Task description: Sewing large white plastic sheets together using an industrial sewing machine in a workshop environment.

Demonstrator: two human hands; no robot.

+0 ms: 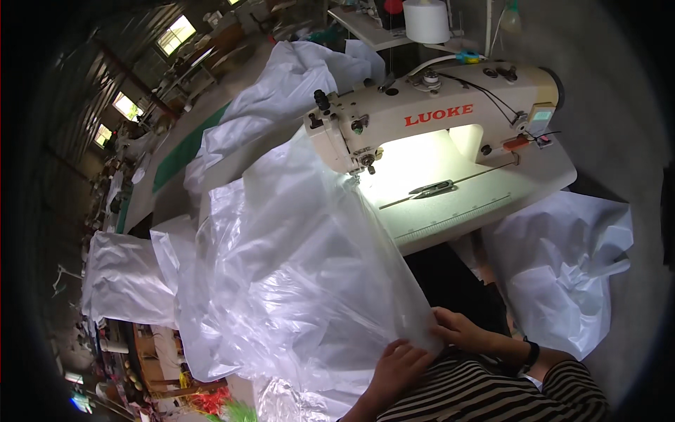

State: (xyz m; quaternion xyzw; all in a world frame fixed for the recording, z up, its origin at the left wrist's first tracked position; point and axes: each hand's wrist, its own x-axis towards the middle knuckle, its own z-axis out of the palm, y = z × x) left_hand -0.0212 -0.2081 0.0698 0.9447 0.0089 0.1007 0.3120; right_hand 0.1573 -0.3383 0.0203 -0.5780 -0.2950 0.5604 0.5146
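A translucent white plastic sheet [302, 281] spreads in shiny folds from under the needle of a sewing machine [436, 112] down to my lap. My right hand [460, 329] pinches the sheet's right edge at its near end, the fingertips over the border. Just left of it, my left hand [399, 367] has its fingers bent together on the same near corner. Both hands are close to my striped shirt, well away from the needle. The sheet's far side lies beneath the presser foot, where the machine's lamp shines. The thumb of my left hand is hidden.
Thread snips [432, 188] lie on the machine bed [450, 225]. A white thread cone [427, 21] stands behind the machine. More white sheeting [562, 267] hangs at the right, and another heap [281, 88] covers the far table. Red and green material [211, 401] lies at lower left.
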